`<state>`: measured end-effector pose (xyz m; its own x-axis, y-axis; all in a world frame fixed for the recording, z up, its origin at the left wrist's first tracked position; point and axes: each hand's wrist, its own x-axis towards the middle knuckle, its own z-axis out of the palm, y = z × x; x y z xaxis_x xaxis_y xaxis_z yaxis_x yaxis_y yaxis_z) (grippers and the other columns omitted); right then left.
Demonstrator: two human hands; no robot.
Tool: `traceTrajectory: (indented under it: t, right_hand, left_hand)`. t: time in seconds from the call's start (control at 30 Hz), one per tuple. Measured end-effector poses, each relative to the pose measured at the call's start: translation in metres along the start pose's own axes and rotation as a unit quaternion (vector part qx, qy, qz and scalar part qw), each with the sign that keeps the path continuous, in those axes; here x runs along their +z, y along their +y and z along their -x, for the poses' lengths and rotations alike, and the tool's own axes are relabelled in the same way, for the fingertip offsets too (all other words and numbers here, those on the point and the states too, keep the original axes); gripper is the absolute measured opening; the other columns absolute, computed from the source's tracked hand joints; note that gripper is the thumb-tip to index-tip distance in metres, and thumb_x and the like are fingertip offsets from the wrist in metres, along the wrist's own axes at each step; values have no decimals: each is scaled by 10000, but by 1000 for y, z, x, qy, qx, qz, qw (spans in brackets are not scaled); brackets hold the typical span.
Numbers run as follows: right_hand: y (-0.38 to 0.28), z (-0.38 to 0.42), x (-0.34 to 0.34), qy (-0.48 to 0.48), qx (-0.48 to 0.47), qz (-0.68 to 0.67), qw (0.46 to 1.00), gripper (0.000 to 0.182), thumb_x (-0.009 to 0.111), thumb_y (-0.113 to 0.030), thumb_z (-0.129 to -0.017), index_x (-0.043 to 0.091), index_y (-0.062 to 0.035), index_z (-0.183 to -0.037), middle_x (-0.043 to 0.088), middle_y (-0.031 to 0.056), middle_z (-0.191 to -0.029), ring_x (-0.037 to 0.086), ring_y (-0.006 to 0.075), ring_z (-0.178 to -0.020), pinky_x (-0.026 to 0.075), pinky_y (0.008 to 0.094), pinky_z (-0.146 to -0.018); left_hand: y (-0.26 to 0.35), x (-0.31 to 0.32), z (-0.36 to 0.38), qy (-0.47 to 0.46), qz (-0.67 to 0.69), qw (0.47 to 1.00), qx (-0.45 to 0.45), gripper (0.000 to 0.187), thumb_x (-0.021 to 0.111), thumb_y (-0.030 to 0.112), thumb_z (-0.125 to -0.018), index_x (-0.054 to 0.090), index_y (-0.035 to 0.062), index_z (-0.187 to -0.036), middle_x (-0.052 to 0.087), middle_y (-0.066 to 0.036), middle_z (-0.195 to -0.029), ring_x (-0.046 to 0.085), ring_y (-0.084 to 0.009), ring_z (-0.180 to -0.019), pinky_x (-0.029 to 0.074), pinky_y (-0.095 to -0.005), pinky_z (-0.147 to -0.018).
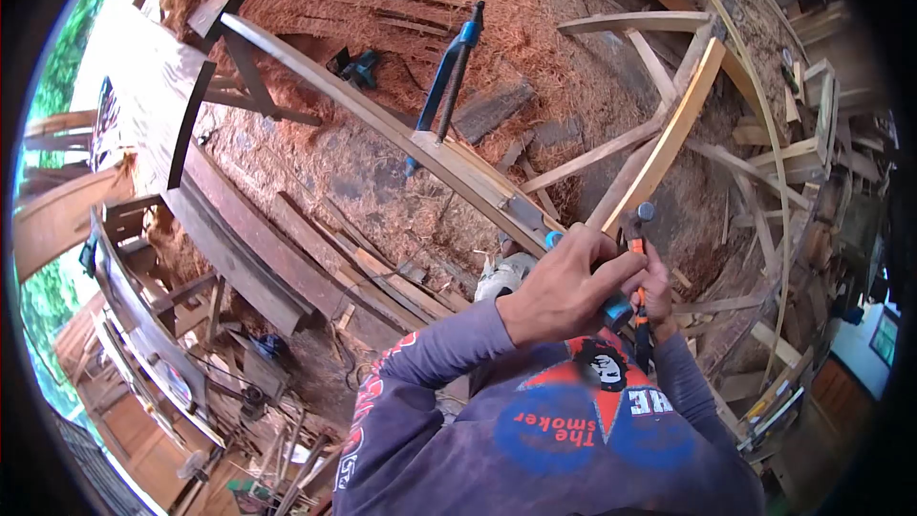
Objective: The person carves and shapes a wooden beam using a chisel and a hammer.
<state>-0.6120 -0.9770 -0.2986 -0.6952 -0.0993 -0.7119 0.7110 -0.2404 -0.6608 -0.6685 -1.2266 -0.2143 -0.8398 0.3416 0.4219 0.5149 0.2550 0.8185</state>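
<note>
My left hand is closed over the near end of a long wooden beam, its fingers curled toward the hammer. What is in those fingers is hidden. Blue metal, perhaps a clamp, shows on both sides of this hand. Just to the right, my right hand is wrapped around a hammer with an orange and black handle, its metal head upward. A pale curved wooden piece rises from beside my hands. Farther along the beam, a blue clamp stands fastened on it.
Reddish shavings cover much of the floor. A blue power tool lies among them. Curved planks lie to the left. Wooden frame pieces and a long thin bent strip stand on the right.
</note>
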Motion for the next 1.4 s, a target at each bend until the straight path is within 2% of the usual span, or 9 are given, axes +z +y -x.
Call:
traceTrajectory:
  t: [0.37,0.53,0.63,0.8,1.0,1.13,1.23,1.3,1.4]
  right_hand:
    - [9,-14,-12,-10,-63,-59,996,521,560,-84,-914,402,-128,-1408,498,3,-710,433,49,-409,390,208,-333]
    - [5,-8,-12,14,-22,-48,999,512,451,-63,-900,387,-143,-1402,526,38,-748,433,65,-419,403,218,-352]
    - [2,-6,-9,19,-29,-36,999,483,463,-114,-919,394,-131,-1396,534,41,-808,460,83,-520,419,241,-445]
    - [4,-5,-5,21,-54,-10,998,453,482,-200,-950,404,-110,-1387,547,45,-908,504,114,-688,445,280,-598]
    - [10,-6,-4,18,-131,50,990,454,505,-302,-987,417,-85,-1376,562,50,-1027,558,151,-890,476,326,-783]
    - [26,-10,-14,101,-416,427,797,477,520,-371,-1012,425,-69,-1369,572,53,-1107,593,175,-1025,496,357,-906]
    - [6,-12,11,-13,-226,134,965,460,493,-397,-1023,438,-55,-1325,570,60,-1142,602,170,-1063,510,359,-933]
    - [2,-16,15,-50,-112,9,992,391,470,-366,-1028,455,-58,-1269,567,78,-1156,603,171,-1075,514,355,-939]
    - [9,-17,18,-54,-138,-64,987,333,444,-344,-1045,477,-63,-1219,589,77,-1120,616,171,-1051,512,348,-948]
  left_hand:
    - [-16,-3,-2,-78,-5,994,80,306,716,162,-766,609,53,-1031,561,-81,-851,587,-281,-869,473,-409,-791]
    - [-4,6,-15,99,87,991,33,537,687,49,-766,506,36,-1271,483,-178,-1156,538,-346,-1016,474,-416,-829]
    - [-1,-1,-7,7,94,993,66,562,662,105,-816,479,76,-1346,495,-167,-1118,518,-356,-1009,442,-443,-903]
    - [-3,-21,-24,127,49,972,190,357,688,174,-743,665,76,-1086,511,-114,-886,566,-235,-700,485,-349,-592]
    - [-28,-13,-38,104,65,981,150,255,737,261,-704,560,90,-771,492,-64,-709,563,-244,-573,422,-394,-452]
    - [-30,-27,-40,132,60,980,135,281,723,223,-778,485,101,-692,475,-43,-637,551,-226,-533,414,-382,-440]
    - [-34,-25,-35,160,43,977,133,290,716,169,-798,470,95,-665,453,-40,-624,531,-217,-512,402,-378,-423]
    - [-42,-20,-31,197,44,971,131,309,711,118,-796,447,93,-637,423,-38,-600,505,-212,-485,396,-370,-414]
    - [-46,-21,-28,201,42,968,145,250,696,135,-684,459,74,-636,443,-54,-610,501,-220,-478,392,-357,-412]
